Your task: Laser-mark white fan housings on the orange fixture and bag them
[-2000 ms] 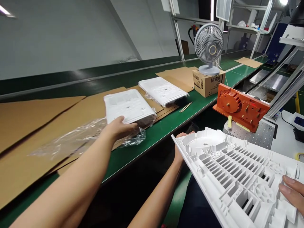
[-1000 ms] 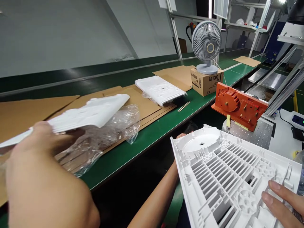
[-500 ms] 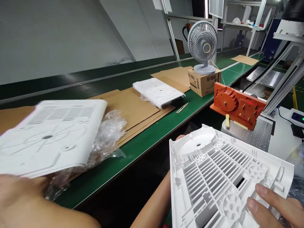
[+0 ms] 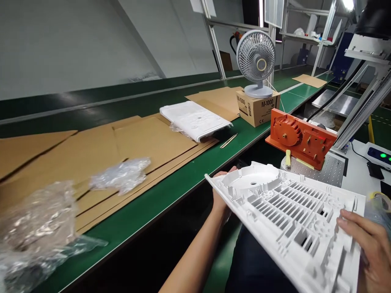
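A white plastic housing panel [image 4: 287, 207] is held tilted in front of me, its ribbed inner side with slotted vents and a round recess facing up. My left hand [image 4: 224, 179] grips its far left edge from beneath, with most of the fingers hidden behind the panel. On the right edge, my right hand [image 4: 366, 240] has its fingertips over the inner side. Beyond the panel stands an orange fixture [image 4: 302, 138] with a round toothed relief and brass pins, on a perforated metal plate [image 4: 332, 171].
On the green bench [image 4: 171, 195] lie cardboard sheets [image 4: 159, 134], another white panel [image 4: 195, 118] and crumpled clear plastic bags [image 4: 39, 219]. Thin sticks [image 4: 229, 140] lie near a carton [image 4: 259, 108] bearing a fan [image 4: 257, 61]. A metal post [image 4: 363, 101] rises at right.
Another person's hand and the white panel at the left have gone from view, uncovering cardboard and plastic bags. The panel in my hands has tilted and turned, and my right hand has moved up slightly.
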The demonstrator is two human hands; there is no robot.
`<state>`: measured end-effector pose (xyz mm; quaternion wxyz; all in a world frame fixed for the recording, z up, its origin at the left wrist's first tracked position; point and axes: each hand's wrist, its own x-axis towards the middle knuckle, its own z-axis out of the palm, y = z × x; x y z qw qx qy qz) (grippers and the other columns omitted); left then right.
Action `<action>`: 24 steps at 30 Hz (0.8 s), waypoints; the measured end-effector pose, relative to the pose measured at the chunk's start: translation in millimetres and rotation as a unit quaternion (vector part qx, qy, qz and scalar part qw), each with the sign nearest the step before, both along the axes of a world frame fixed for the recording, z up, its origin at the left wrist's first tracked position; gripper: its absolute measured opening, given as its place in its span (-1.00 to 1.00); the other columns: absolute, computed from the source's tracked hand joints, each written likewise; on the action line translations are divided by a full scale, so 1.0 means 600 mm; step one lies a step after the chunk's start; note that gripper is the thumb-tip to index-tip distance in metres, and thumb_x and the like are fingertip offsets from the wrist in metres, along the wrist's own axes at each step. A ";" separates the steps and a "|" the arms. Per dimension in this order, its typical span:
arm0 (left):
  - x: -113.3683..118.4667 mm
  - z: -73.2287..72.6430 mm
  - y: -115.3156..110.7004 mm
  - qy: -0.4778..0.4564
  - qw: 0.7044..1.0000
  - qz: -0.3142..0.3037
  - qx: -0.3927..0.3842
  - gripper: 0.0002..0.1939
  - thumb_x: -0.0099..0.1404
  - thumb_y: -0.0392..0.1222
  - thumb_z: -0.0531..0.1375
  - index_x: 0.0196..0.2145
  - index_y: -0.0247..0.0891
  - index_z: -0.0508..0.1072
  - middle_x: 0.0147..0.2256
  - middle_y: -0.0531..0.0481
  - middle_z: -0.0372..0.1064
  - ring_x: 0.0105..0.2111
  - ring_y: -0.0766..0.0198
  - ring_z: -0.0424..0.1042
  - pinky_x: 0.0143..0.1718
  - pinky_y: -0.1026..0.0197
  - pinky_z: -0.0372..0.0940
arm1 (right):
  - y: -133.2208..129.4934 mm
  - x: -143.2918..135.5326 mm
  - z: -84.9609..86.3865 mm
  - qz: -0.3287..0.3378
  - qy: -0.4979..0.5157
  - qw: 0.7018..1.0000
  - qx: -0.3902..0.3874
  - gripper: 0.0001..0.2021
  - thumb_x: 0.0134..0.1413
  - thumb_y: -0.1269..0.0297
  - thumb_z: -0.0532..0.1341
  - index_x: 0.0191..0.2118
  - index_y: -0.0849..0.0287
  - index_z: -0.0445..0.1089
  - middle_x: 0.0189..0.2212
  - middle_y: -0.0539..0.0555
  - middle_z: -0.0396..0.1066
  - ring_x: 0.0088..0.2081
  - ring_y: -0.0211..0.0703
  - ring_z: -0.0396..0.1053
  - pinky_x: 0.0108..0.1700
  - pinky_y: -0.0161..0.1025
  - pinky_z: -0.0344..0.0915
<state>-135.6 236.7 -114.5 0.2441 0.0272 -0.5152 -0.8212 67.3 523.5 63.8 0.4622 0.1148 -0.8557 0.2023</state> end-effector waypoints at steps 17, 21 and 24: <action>-0.290 0.077 -0.014 -0.037 0.986 -0.023 -0.164 -0.07 -0.22 0.01 0.65 0.06 -0.18 0.38 -0.02 -0.12 0.55 0.02 -0.06 0.58 0.03 -0.04 0.52 | 0.146 -0.259 -0.129 -0.043 -0.133 0.905 -0.403 -0.28 0.02 -0.26 0.57 0.12 0.19 0.59 0.03 0.23 0.63 0.02 0.17 0.59 0.20 0.09 0.47; -0.369 0.097 0.001 -0.060 0.973 -0.054 -0.217 0.04 -0.24 0.05 0.66 0.18 -0.19 0.39 -0.03 -0.16 0.57 -0.02 -0.11 0.60 -0.04 -0.05 0.52 | 0.173 -0.328 -0.166 -0.042 -0.158 0.890 -0.426 -0.23 0.02 -0.32 0.53 0.15 0.19 0.57 0.04 0.24 0.63 0.06 0.20 0.59 0.23 0.06 0.45; -0.419 0.097 0.012 -0.068 0.965 -0.066 -0.243 0.05 -0.23 0.07 0.67 0.19 -0.20 0.41 -0.01 -0.20 0.57 -0.02 -0.12 0.59 -0.05 -0.04 0.51 | 0.184 -0.367 -0.188 -0.055 -0.156 0.893 -0.418 -0.22 0.03 -0.36 0.50 0.14 0.19 0.58 0.03 0.24 0.64 0.07 0.21 0.60 0.17 0.01 0.50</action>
